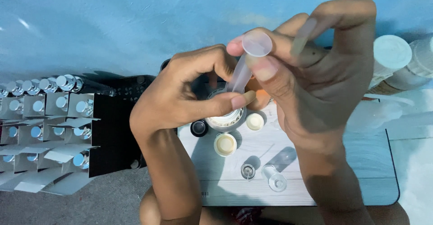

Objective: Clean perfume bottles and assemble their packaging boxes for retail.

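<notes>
The clear plastic syringe [246, 64] stands near the middle of the view, tilted, its wide round plunger top toward one o'clock and its tip pointing down toward seven o'clock into a small round jar [224, 119] on the pale wooden board [315, 180]. The right hand [311, 67] is clamped on the upper barrel, thumb and forefinger pinching just under the plunger top; the other fingers arch above and hide whatever lies behind them. The left hand [185, 92] is closed round the jar, thumb laid across its rim at three o'clock, so most of the jar's wall and its contents are hidden. The syringe tip cannot be made out behind that thumb.

Just below the jar, at six o'clock, lies a cream lid [225, 144]; a second cream lid [255, 121] sits at four o'clock and a black cap [199, 128] at eight o'clock. Further toward six o'clock stand a small clear bottle [275, 178] and a metal-topped pump piece [247, 171]. Something orange shows between the hands but is too covered to name.

At nine o'clock a black tray [115, 134] holds rows of boxed silver-capped bottles [67, 83], cut off by the left edge. At two o'clock white-lidded containers [391, 53] are partly hidden by the right hand and blurred.
</notes>
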